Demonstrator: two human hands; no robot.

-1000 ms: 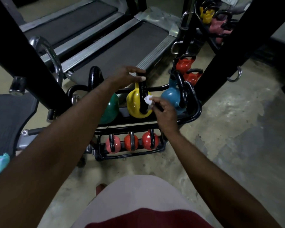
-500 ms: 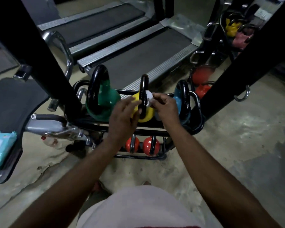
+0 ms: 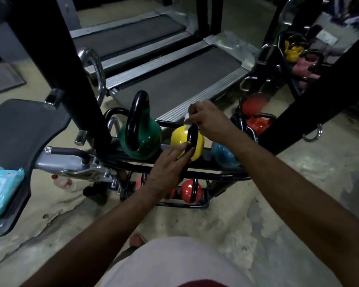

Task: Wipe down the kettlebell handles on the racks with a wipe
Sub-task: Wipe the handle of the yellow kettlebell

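A bare concrete floor is stretching under a dim gym, with two treadmills lying at the far side and a low black rack standing just near of them. On its upper tier a green kettlebell, a yellow kettlebell and a blue kettlebell are sitting from left to right, and small red kettlebells are showing on the tier below.

Over the last second the right hand has been climbing from the middle of the yellow kettlebell's black handle to its top. The left hand has been dropping from that top to the near foot of the handle. This is suggesting that the handle is getting wiped along its length, with the blue and red ones probably waiting.

The right hand is arching over the top of the handle, pinching the white wipe against it. The left hand is reaching forward with fingers nearly straight, their tips touching the handle's base and the yellow body, gripping nothing, apparently steadying it. A blue pack of wipes is lying on a dark pad at the near left.
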